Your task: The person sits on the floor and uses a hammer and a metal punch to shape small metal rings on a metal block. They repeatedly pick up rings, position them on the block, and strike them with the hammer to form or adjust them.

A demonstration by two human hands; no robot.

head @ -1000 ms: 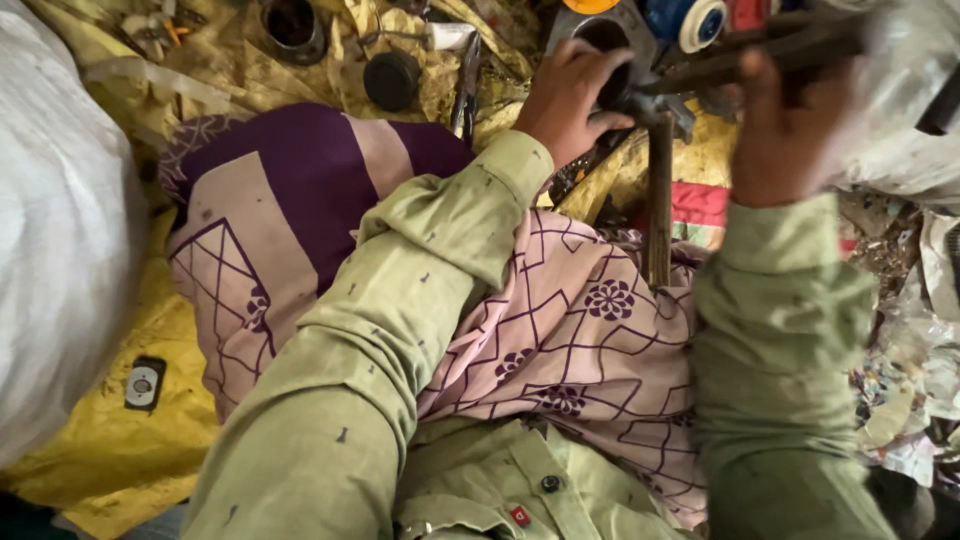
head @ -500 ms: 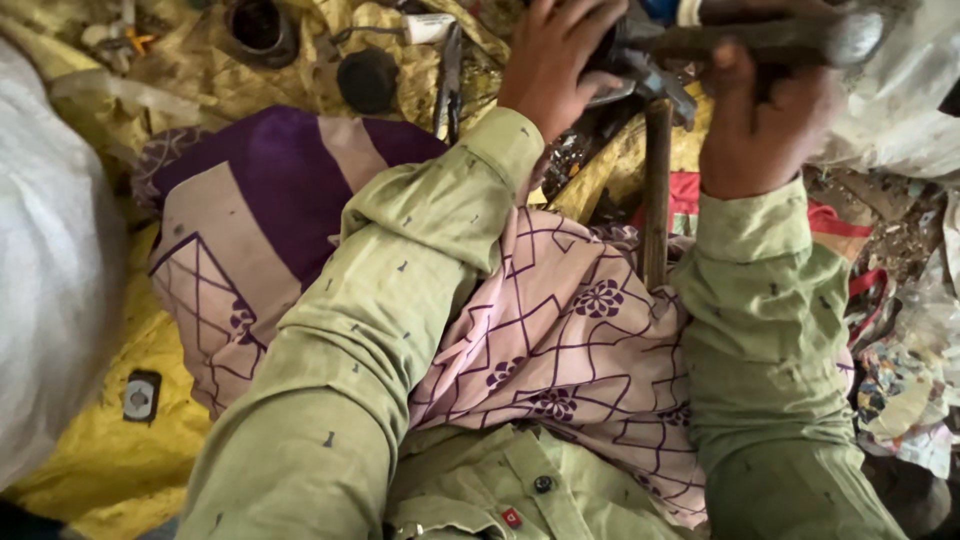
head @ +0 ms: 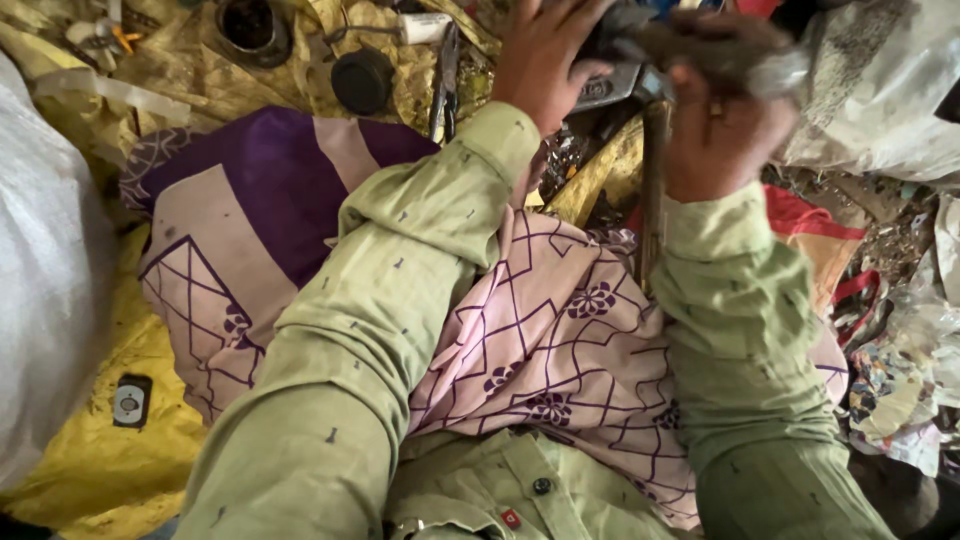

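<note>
- Both hands are riding higher toward 12 o'clock than in the earlier frames; the view is tipping down, so more of the lap and shirt buttons is showing at 6 o'clock.
- Left hand point(head: 545, 55) is wrapped closed over the left end of a dark metal crossbar point(head: 700, 50), fingers curled over the top.
- Right hand point(head: 722, 125) is fisted around the same crossbar further right; the bar's bright rounded end point(head: 780, 72) is sticking out past the knuckles toward 3 o'clock.
- Crossbar is now blurring, where it was sharper half a second ago, so I judge it is being swung or turned hard at this instant.
- Vertical metal shaft point(head: 653, 190) is hanging from the bar toward 6 o'clock, between the two green sleeves, lower end meeting the pink patterned cloth point(head: 560, 340) on the lap; shaft stays roughly upright across all three frames.
- Meaning: the T-shaped tool is staying planted while the handle is being worked, so the grip is holding and force is going into the shaft.
- Whatever the shaft tip is engaging is hidden by the cloth and the right forearm, cannot tell.
- Surroundings unchanged: black round cap point(head: 362, 80) and dark ring point(head: 250, 28) at 11 o'clock on the yellow sheet point(head: 90, 460), pliers point(head: 446, 80) just beside the left wrist, small grey device point(head: 130, 400) at 8 o'clock, white sack point(head: 45, 300) at 9 o'clock.
</note>
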